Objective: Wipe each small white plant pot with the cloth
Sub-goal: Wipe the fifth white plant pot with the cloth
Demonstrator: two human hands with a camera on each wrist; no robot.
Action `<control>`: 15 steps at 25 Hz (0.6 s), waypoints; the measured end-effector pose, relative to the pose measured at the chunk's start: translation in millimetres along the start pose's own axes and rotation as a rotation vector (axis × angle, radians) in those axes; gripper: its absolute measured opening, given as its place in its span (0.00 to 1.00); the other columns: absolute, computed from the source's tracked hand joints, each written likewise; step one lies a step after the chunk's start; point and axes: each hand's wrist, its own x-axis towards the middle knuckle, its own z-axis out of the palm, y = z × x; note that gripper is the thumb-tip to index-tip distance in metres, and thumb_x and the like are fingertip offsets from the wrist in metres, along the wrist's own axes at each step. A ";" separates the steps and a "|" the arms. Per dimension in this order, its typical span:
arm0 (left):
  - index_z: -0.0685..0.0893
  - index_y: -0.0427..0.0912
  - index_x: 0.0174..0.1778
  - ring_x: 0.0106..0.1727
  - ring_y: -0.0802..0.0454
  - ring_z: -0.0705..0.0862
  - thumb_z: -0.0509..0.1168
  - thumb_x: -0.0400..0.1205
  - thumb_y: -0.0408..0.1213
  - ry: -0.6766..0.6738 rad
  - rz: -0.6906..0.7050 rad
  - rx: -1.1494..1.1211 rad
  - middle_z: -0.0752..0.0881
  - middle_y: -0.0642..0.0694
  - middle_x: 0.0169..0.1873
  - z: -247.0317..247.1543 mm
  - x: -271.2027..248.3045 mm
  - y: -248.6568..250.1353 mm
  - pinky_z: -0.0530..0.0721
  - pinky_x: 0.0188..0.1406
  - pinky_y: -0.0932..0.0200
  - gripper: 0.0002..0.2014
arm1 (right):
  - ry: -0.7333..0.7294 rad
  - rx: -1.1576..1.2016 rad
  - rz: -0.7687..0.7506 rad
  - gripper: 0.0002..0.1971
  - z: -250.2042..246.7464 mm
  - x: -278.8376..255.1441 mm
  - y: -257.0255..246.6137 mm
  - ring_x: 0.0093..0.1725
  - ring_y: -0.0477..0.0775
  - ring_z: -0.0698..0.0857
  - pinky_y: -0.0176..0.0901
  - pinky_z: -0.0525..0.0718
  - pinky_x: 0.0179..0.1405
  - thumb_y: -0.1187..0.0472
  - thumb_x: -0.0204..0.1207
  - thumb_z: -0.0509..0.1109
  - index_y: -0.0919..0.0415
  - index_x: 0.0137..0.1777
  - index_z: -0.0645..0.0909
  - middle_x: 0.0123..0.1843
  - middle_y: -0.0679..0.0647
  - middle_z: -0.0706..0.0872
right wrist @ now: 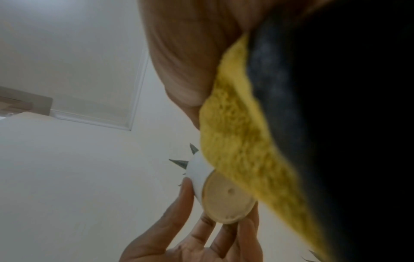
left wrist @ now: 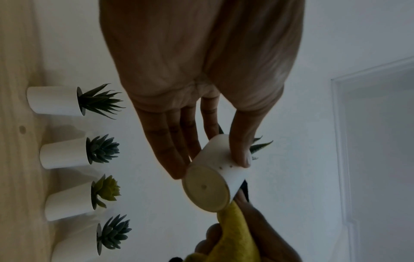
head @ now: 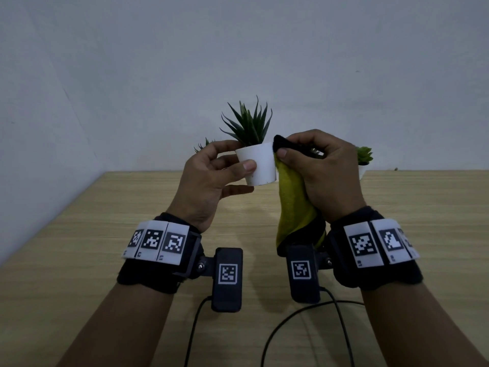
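Pot (head: 260, 165) (white) holding spiky plant (head: 248, 124), cloth (head: 292, 197) touching its side

A small white plant pot (head: 258, 165) with a spiky dark green plant is held upright in the air above the worktop (head: 105, 221), pinched between the thumb and fingers of the left hand (head: 209, 178). Its tapered wall narrows to a flat, beige underside with a small central dimple. A yellow cloth (head: 293, 205) with a black reverse is pressed against the pot's right side by the right hand (head: 325, 170), and its loose end hangs down below the wrist. Four more white pots (left wrist: 64, 153) with small succulents are stood upright in a row on the worktop against the wall.
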 end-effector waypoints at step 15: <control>0.83 0.32 0.61 0.56 0.39 0.88 0.74 0.73 0.35 0.065 -0.013 -0.130 0.87 0.32 0.59 -3.4 3.8 2.6 0.88 0.52 0.47 0.21 | -0.089 0.021 -0.001 0.08 3.3 -2.8 -2.6 0.42 0.39 0.88 0.31 0.84 0.44 0.68 0.67 0.81 0.56 0.42 0.89 0.41 0.46 0.91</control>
